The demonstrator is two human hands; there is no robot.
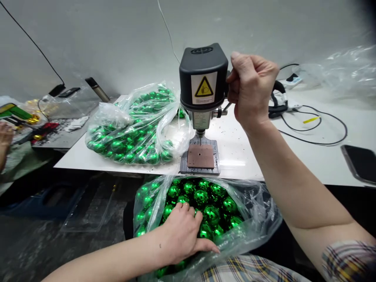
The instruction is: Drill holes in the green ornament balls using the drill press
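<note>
My left hand (pixel 183 231) lies over shiny green bauble balls (pixel 201 197) in a clear plastic bag (pixel 255 219) on my lap. Its thumb is spread away from the fingers, whose tips are partly hidden among the balls. Raised beside the black head of a small bench drill press (pixel 202 55), my right hand (pixel 254 84) is closed around its feed lever, mostly hidden by the fingers. Below the drill bit, a brown square block (pixel 200 156) with a small hole sits on the grey metal base (pixel 217 166). No ball rests on the block.
A second clear bag of green balls (pixel 126 145) stands on the white table (pixel 237 156), left of the press. Rightward are a phone (pixel 360 162), a black cable (pixel 329 143) and a head strap (pixel 277 100). At far left, another person's hand (pixel 5 141) shows near gold balls.
</note>
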